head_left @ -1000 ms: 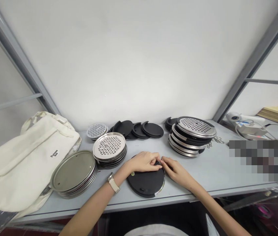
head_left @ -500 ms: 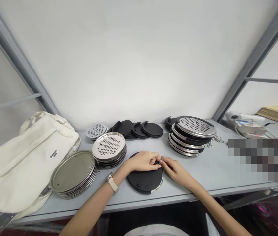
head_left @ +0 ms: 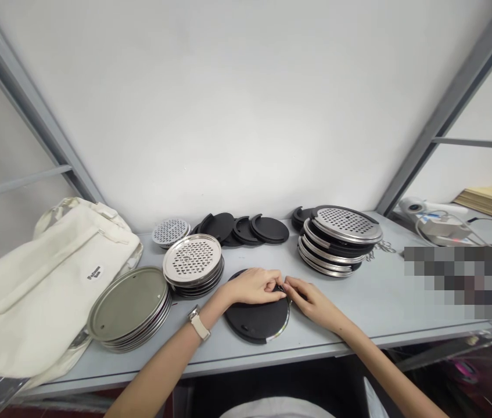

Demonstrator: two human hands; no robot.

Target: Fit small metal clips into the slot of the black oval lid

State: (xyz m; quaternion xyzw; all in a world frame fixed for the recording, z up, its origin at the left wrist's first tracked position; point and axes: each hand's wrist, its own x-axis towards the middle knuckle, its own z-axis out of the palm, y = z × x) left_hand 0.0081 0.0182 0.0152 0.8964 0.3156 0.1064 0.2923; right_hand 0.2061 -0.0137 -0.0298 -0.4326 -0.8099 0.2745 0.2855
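A round black disc (head_left: 257, 323) with a shiny curved strip along its lower right edge lies on the grey table in front of me. My left hand (head_left: 254, 285) rests across its upper part, the fingers curled and pinched at the right rim. Right beside those fingertips, my right hand (head_left: 311, 301) pinches at the same rim. A small thing between the two hands is mostly hidden by the fingers, and I cannot make out its kind. Beyond my left hand stands a stack of perforated metal grater discs (head_left: 192, 259).
Olive-coloured round plates (head_left: 128, 305) are stacked at left beside a cream bag (head_left: 49, 278). Black discs (head_left: 269, 229) lean along the wall. Grater discs in black rims (head_left: 345, 224) are piled at right, with small metal hooks (head_left: 383, 247) behind. A white device (head_left: 435, 207) stands farther right.
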